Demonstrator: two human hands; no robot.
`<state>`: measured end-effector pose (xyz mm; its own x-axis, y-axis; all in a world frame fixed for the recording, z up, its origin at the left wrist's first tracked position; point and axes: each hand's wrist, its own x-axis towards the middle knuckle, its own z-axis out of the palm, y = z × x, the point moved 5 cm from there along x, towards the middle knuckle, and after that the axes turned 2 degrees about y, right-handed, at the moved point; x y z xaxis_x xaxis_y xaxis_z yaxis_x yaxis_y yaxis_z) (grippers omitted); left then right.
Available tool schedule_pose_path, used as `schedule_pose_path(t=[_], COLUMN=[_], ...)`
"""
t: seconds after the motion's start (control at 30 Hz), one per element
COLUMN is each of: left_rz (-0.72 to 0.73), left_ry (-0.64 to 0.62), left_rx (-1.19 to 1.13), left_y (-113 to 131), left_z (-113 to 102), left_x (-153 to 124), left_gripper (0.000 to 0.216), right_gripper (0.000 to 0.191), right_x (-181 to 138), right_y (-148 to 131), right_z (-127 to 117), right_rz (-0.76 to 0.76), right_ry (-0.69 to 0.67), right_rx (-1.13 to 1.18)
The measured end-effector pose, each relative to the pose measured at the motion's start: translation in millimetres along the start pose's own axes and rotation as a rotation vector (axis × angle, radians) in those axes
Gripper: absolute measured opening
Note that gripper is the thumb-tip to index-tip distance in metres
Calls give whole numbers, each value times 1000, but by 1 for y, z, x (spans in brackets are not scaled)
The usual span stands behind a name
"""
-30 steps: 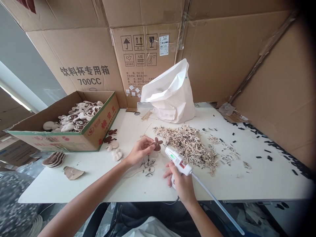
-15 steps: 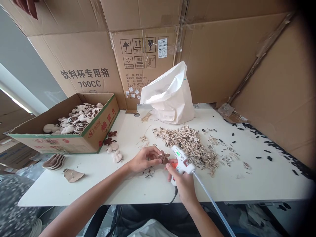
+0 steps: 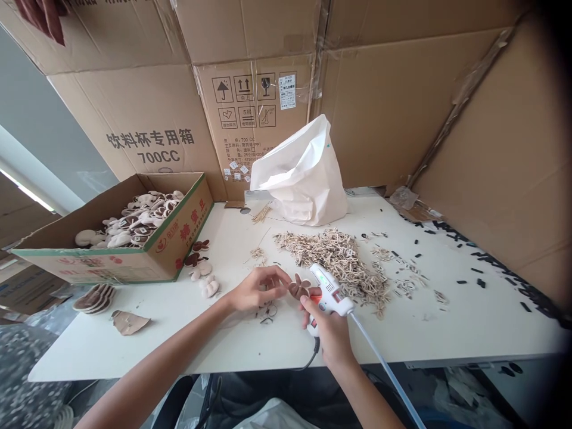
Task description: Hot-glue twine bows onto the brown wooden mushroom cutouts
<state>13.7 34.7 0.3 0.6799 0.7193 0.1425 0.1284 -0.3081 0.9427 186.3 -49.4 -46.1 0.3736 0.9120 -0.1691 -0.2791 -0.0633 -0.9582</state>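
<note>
My right hand (image 3: 333,333) is wrapped round a white hot glue gun (image 3: 328,286) with orange parts, its clear glue stick trailing from the back. A brown flower-shaped fabric piece (image 3: 298,287) with rounded lobes sits by the gun's front, against my right thumb and fingertip. My left hand (image 3: 257,289) is just left of that piece, fingers apart and their tips at or near its edge; whether they touch is hard to tell. Beyond the gun lies a heap of small pale wooden pieces (image 3: 330,253). Thin dark scraps (image 3: 268,313) lie below my left hand.
An open carton (image 3: 111,262) of white-and-brown plush pieces stands at left. Brown and white pieces (image 3: 209,286) lie beside it, with a stacked pile (image 3: 95,299) in front. A white bag (image 3: 308,185) stands behind the heap. Black bits (image 3: 480,283) are scattered at right.
My left fingers have loosened and drawn slightly left from the brown piece, which now rests against my right fingers. The glue gun stays in my right hand. The view has shifted slightly.
</note>
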Motion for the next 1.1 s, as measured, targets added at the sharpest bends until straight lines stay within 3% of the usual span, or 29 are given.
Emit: schedule_pose_path(t=[0.13, 0.3, 0.47, 0.67, 0.77, 0.83, 0.93, 1.1], left_rz=[55, 135, 145, 107, 114, 93, -48, -136], left_ry=[189, 214, 257, 341, 400, 435, 446, 301], left_rx=[351, 710, 743, 736, 600, 360, -37, -470], left_y=[-4, -12, -23, -32, -28, -25, -22, -7], left_z=[-20, -32, -35, -34, -40, -44, -43, -25], left_x=[16, 55, 89, 91, 82, 74, 59, 32], left_gripper=[16, 13, 16, 14, 12, 17, 27, 28], right_gripper=[38, 35, 35, 34, 34, 34, 33, 37], right_x=[0, -1, 0, 1, 0, -1, -1, -2], right_y=[-2, -3, 0, 3, 1, 0, -1, -3], right_z=[-1, -1, -1, -1, -1, 0, 1, 0], right_rz=[-21, -45, -50, -31, -39, -38, -31, -44], right_ry=[9, 1, 11, -11, -2, -4, -17, -7], right_rx=[62, 42, 42, 59, 63, 68, 65, 49])
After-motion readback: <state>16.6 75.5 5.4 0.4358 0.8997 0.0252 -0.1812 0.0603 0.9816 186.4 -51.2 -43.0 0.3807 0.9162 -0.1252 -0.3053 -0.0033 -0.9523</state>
